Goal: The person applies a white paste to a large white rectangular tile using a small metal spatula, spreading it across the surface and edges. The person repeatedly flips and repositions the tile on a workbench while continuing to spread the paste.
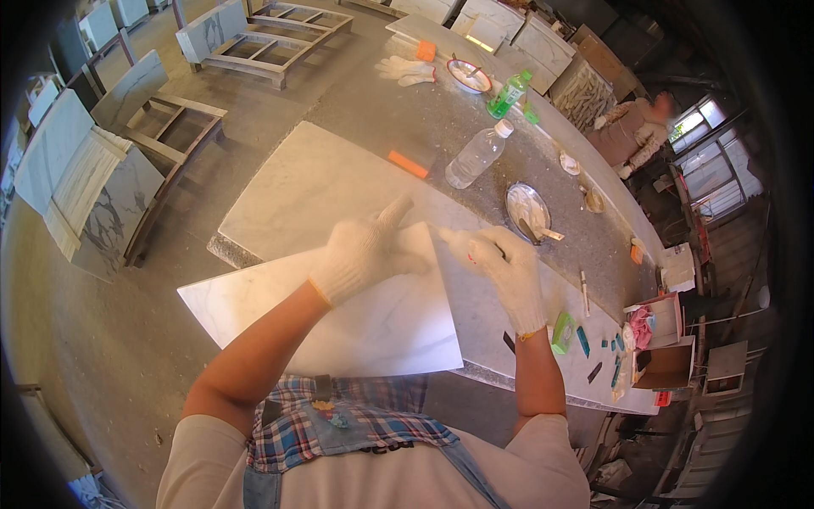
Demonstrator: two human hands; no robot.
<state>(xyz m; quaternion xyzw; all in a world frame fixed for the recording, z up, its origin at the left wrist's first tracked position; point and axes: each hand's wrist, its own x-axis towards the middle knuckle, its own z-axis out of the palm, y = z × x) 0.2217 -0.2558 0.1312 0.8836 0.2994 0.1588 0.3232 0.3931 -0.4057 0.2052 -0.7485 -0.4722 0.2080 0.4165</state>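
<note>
dusty grey floor [263, 110] stretches across the left side of the workshop, where brown slatted frames [242, 68] stand and veined white marble slabs [119, 208] lean. far right, a person in a brown apron [623, 140] is beside the long grey work surface [547, 170].

near the middle, a polished white stone panel with faint grey veins [254, 314] reaches past the near edge of the surface, partly over a larger pale stone slab [297, 187]. the left hand [360, 254], in a white knitted glove, lies against the panel with its fingers spread wide, the forefinger extended toward the far side. the right hand [509, 271], gloved alike, is just right of the panel's far corner, fingers bent inward; whether they hold something cannot be told.

beyond the hands are an orange block [409, 164], a clear plastic bottle with a white cap [476, 157] and an oval metal dish of whitish paste [509, 199]. a bright green box [561, 332] sits near the right wrist.
</note>
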